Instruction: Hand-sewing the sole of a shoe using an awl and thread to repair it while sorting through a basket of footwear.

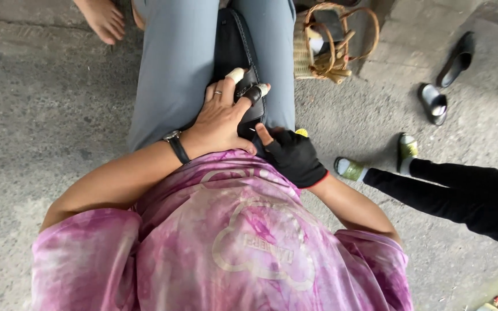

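Left hand point(220, 118) flat on black leather piece point(234, 52), gloved right hand point(292, 154) alongside.

A woven basket point(321, 52) stands near loose sandals point(433, 102) on the concrete ground point(41, 115).

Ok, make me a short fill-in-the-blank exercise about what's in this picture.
1. The right hand wears a fingerless ____ glove.
2. The left hand, with taped fingers, presses on a black leather piece and wears a ____ at its wrist.
3. A woven ____ stands on the ground beside the knee.

Missing words: black; watch; basket
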